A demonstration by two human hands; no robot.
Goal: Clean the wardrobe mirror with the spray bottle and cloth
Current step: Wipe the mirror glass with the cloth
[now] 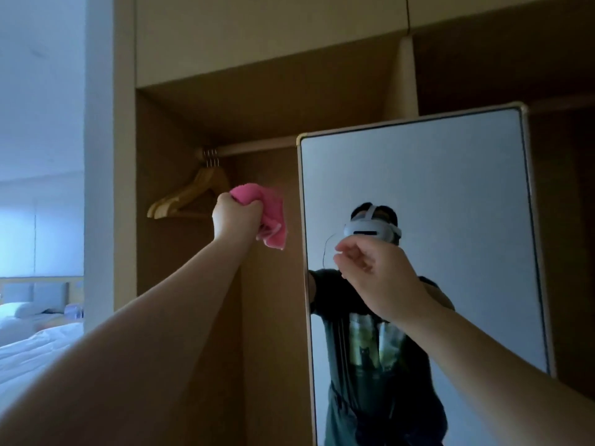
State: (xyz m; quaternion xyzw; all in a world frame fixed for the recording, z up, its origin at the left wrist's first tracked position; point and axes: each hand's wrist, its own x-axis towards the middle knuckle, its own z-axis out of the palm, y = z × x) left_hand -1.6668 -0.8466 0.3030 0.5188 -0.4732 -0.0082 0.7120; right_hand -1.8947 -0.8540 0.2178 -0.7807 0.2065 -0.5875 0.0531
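The wardrobe mirror (450,188) is a tall pale-framed panel on the right, showing a person's reflection. My left hand (233,217) is raised just left of the mirror's frame, clenched around a bunched pink cloth (270,217) that hangs apart from the glass. My right hand (370,268) is held up in front of the mirror's lower middle, fingers loosely curled with nothing in them. No spray bottle is in view.
An open wooden wardrobe (257,117) surrounds the mirror, with a rail (257,147) and wooden hangers (193,194) behind my left hand. A bed with white bedding (32,346) lies at the lower left, beside a white wall (42,123).
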